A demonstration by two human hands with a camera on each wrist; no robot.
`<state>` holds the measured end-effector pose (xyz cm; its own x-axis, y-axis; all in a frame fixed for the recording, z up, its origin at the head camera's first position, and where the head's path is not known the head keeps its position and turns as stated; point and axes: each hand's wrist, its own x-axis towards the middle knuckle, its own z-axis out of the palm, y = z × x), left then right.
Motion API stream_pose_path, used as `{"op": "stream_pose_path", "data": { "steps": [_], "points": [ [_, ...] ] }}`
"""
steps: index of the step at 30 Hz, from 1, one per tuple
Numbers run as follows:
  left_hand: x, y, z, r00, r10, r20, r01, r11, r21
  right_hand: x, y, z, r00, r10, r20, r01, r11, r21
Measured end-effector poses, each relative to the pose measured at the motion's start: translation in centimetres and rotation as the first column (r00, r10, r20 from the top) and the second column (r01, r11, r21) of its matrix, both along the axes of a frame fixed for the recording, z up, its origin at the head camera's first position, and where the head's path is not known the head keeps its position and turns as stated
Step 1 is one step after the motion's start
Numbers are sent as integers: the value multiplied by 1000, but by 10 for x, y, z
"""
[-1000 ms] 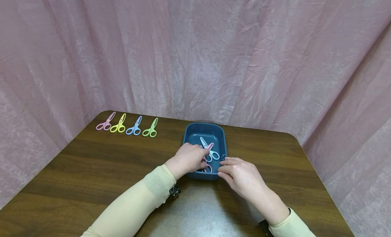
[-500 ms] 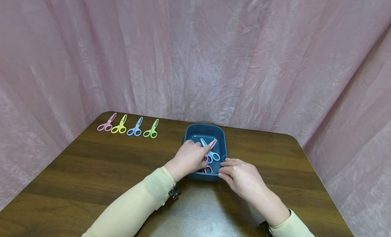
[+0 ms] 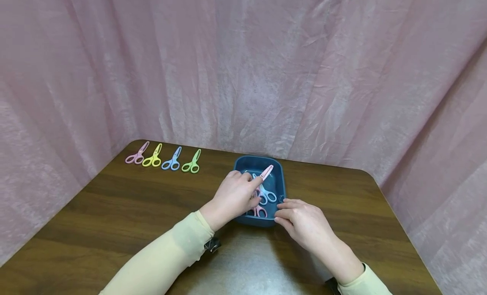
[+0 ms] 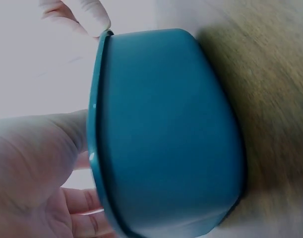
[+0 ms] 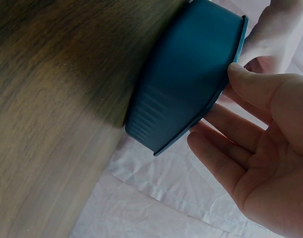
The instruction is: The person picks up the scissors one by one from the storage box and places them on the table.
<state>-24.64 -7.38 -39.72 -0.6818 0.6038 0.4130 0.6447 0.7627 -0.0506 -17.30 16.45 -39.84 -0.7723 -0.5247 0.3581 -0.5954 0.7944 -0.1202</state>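
Looks about midway, judging by the layout. Done: four pairs in a neat row, upper left of the frame, on the surface (image 3: 95, 219): mauve-pink scissors (image 3: 140, 153), yellow scissors (image 3: 155, 155), blue scissors (image 3: 174, 159), green scissors (image 3: 193, 162). All lie flat, blades pointing up-frame, handles toward the bottom.

Left: light blue scissors (image 3: 263, 191) loose in the teal-blue bin (image 3: 258, 162), center of frame, plus pale pink scissors (image 3: 267, 172) at the left hand (image 3: 233, 195), over the bin. Left grip pinches the pale pink pair, blade angled to upper right. Pink handle loops (image 3: 257, 210) show below the thumb; can't tell if same pair or another. Right hand (image 3: 306, 221) has its grip on the bin's rim, lower right corner, thumb outside, fingers over the edge.

Materials: scissors look like molded plastic, round loops, slotted tapering blades. Bin smooth, glossy inside, rounded corners, thin lip, faint ribs on one wall. Surface dark brown wood grain, glare at bottom center. Curtain (image 3: 266, 75) pink, crushed-velvet look, wrinkled, filling the upper frame.
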Motion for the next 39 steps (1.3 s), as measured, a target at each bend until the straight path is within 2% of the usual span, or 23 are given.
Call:
{"op": "stream_pose_path", "data": {
  "steps": [14, 25, 32, 39],
  "points": [
    [10, -25, 9, 999, -5, -32, 6, 999, 41, -2, 3, 2, 1000, -8, 22, 8, 1000, 6],
    [15, -49, 10, 999, 26, -40, -24, 999, 48, -2, 3, -1, 1000, -2, 11, 2, 1000, 1],
    [18, -61, 12, 993, 64, -96, -63, 998, 15, -2, 4, 0, 1000, -7, 3, 7, 1000, 3],
    [17, -66, 10, 976, 131, -175, -130, 991, 18, -1, 5, -1, 1000, -10, 12, 10, 1000, 4]
  ]
}}
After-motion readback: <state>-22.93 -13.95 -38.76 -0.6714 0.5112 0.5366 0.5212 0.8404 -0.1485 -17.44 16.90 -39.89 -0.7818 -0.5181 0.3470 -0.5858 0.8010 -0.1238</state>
